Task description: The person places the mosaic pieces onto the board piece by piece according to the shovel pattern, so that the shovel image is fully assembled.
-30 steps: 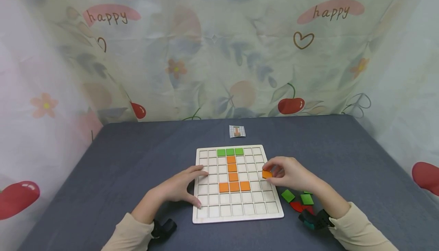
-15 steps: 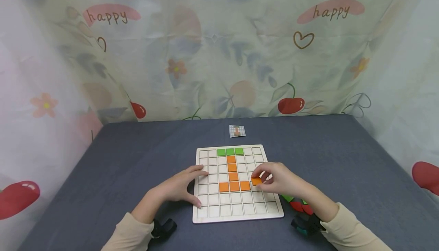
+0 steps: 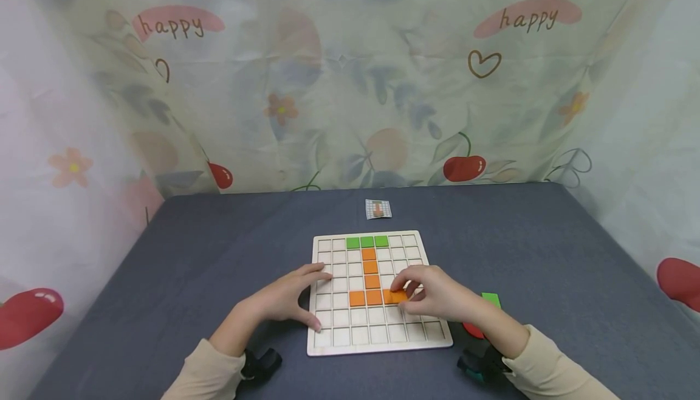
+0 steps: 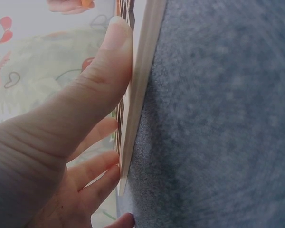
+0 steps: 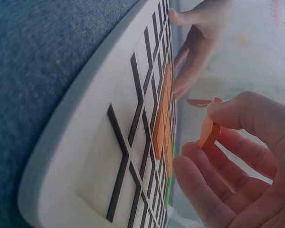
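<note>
A white grid board [image 3: 378,335] lies on the table. Three green tiles [image 3: 367,242] sit in its far row, with a column of orange tiles [image 3: 371,281] below them and more in a cross row. My right hand [image 3: 440,295] pinches a loose orange tile [image 5: 210,128] between thumb and fingers, over the right end of that cross row. In the right wrist view this tile stands tilted, apart from the board. My left hand [image 3: 281,298] rests on the board's left edge, thumb and fingers spread and holding no tile.
A small printed card [image 3: 378,209] lies behind the board. To the right, partly hidden by my right forearm, are a green tile [image 3: 491,300] and a red piece [image 3: 473,330]. A patterned curtain [image 3: 350,84] hangs behind the dark table [image 3: 246,230].
My right hand has moved left from the board's right edge, carrying the orange tile to the right end of the orange cross row. The left hand has stayed still.
</note>
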Demonstrator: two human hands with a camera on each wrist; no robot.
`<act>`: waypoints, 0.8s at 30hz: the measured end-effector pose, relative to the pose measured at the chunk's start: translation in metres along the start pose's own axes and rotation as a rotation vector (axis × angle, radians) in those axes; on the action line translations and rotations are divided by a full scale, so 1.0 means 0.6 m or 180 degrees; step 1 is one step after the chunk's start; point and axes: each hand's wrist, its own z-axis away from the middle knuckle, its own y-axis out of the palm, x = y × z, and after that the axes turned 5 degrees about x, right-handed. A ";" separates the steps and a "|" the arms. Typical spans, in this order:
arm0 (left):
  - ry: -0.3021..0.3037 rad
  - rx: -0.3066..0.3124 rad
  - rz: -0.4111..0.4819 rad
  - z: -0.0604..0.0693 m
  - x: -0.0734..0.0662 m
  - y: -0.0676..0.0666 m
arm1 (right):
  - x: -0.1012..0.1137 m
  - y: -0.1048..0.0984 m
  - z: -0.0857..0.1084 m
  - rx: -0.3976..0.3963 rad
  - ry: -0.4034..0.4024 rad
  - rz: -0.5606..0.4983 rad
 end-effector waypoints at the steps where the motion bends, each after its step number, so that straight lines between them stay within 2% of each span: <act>1: -0.0003 -0.0004 0.0002 0.000 0.000 0.000 | 0.001 0.001 0.000 0.0003 -0.0004 0.0002; 13: -0.0005 -0.0009 -0.0004 0.000 0.000 0.000 | 0.007 0.013 -0.010 -0.0059 -0.0078 0.0089; 24: -0.0020 0.0004 0.0004 -0.001 0.000 0.000 | 0.016 0.026 -0.018 0.0036 -0.0073 0.0132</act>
